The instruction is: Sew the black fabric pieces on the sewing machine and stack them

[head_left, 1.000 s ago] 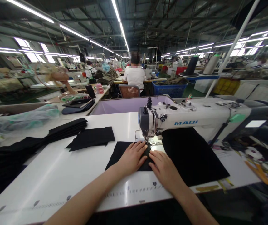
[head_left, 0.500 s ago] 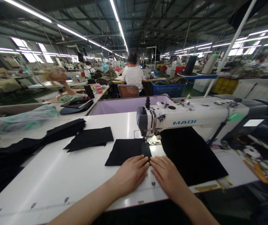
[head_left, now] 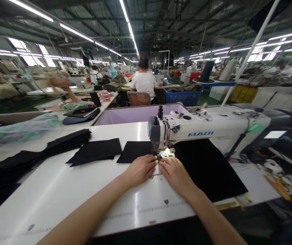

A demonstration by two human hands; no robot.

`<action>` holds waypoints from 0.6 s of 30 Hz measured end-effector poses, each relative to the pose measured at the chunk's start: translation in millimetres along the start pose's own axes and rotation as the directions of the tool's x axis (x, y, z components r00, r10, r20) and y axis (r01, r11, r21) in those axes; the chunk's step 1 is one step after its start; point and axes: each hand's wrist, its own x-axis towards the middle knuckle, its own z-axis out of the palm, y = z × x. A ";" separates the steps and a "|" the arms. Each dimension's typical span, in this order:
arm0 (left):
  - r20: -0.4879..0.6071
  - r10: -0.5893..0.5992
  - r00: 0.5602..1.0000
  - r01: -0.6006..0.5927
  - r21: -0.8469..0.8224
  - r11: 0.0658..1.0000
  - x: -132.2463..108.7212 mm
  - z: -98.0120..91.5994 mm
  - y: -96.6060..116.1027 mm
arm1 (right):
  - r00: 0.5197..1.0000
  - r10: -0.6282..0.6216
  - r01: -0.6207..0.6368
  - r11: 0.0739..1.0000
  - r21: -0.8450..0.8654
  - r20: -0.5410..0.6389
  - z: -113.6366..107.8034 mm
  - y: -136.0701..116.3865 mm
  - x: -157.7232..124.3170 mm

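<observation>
A piece of black fabric (head_left: 135,151) lies under the needle end of a white sewing machine (head_left: 199,127). My left hand (head_left: 142,169) rests on its near right edge, fingers stretched out and pressing it to the table. Just right of it, my right hand (head_left: 175,175) lies with fingers extended, its fingertips at the fabric's edge close in front of the presser foot (head_left: 166,153). The two hands' fingertips almost meet. Both palms face down. A larger black fabric panel (head_left: 212,170) lies right of my right hand, partly beneath the machine arm.
Other black pieces (head_left: 95,151) and a folded black stack (head_left: 69,141) lie to the left on the white table (head_left: 84,190). Orange-handled scissors (head_left: 278,185) are at the right. Behind the table is a lilac bin (head_left: 125,115); beyond it a person (head_left: 143,83) sits facing away.
Both hands have moved forward, away from me, toward the presser foot. The fabric beneath them has gone the same way, its near edge now farther from the table's front.
</observation>
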 end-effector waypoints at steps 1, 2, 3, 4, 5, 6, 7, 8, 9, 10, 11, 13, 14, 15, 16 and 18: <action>-0.003 0.005 1.000 -0.005 -0.002 1.000 1.8 0.4 -4.0 | 1.000 0.012 -0.012 1.000 -0.006 0.012 -0.2 0.0 2.2; -0.007 0.011 1.000 -0.011 -0.005 1.000 3.6 0.5 -8.0 | 0.999 0.023 -0.023 1.000 -0.009 0.025 -0.5 -0.1 3.9; -0.011 0.017 1.000 -0.017 -0.008 1.000 5.3 0.5 -11.7 | 0.999 0.030 -0.030 0.999 -0.012 0.036 -0.9 -0.2 5.1; -0.016 0.024 1.000 -0.024 -0.009 1.000 7.0 0.3 -15.2 | 0.998 0.035 -0.035 0.999 -0.015 0.044 -1.4 -0.5 5.6; -0.020 0.028 0.999 -0.028 -0.009 1.000 8.6 0.0 -18.2 | 0.998 0.039 -0.038 0.999 -0.014 0.048 -1.8 -0.7 5.4; -0.023 0.030 0.999 -0.030 -0.008 1.000 10.1 -0.3 -20.7 | 0.998 0.041 -0.041 0.999 -0.011 0.052 -2.1 -1.0 4.5; -0.024 0.029 0.999 -0.029 -0.006 1.000 11.3 -0.4 -22.7 | 0.998 0.044 -0.044 0.999 -0.004 0.053 -2.0 -1.4 2.7; -0.024 0.022 0.999 -0.022 -0.006 1.000 12.0 -0.2 -24.0 | 0.997 0.047 -0.048 0.999 0.007 0.053 -1.3 -1.7 0.2; -0.021 0.010 1.000 -0.010 -0.008 1.000 12.3 0.4 -24.6 | 0.997 0.051 -0.052 0.998 0.021 0.051 0.0 -2.1 -2.9; -0.016 -0.011 1.000 0.011 -0.010 1.000 12.1 1.5 -24.8 | 0.998 0.054 -0.055 0.998 0.034 0.042 2.1 -2.4 -6.5; -0.009 -0.041 0.999 0.041 -0.011 0.999 11.4 3.0 -24.4 | 0.998 0.054 -0.055 0.998 0.043 0.025 4.9 -2.8 -10.4; 0.010 -0.110 0.994 0.110 -0.002 0.994 9.1 6.9 -22.7 | 0.998 0.054 -0.053 0.998 0.043 -0.031 11.7 -3.5 -17.7; 0.020 -0.143 0.990 0.143 0.006 0.990 7.7 9.1 -21.6 | 0.997 0.052 -0.050 0.998 0.035 -0.061 15.3 -3.8 -20.7; 0.026 -0.173 0.985 0.173 0.018 0.985 6.4 11.3 -20.5 | 0.995 0.049 -0.047 0.999 0.026 -0.087 18.5 -3.9 -23.0; 0.026 -0.208 0.978 0.207 0.035 0.978 5.4 13.3 -19.4 | 0.993 0.044 -0.042 0.999 0.018 -0.106 21.1 -3.8 -24.8; 0.012 -0.308 0.951 0.306 0.081 0.949 4.2 17.0 -17.6 | 0.992 0.033 -0.032 0.999 0.011 -0.122 24.6 -3.0 -26.6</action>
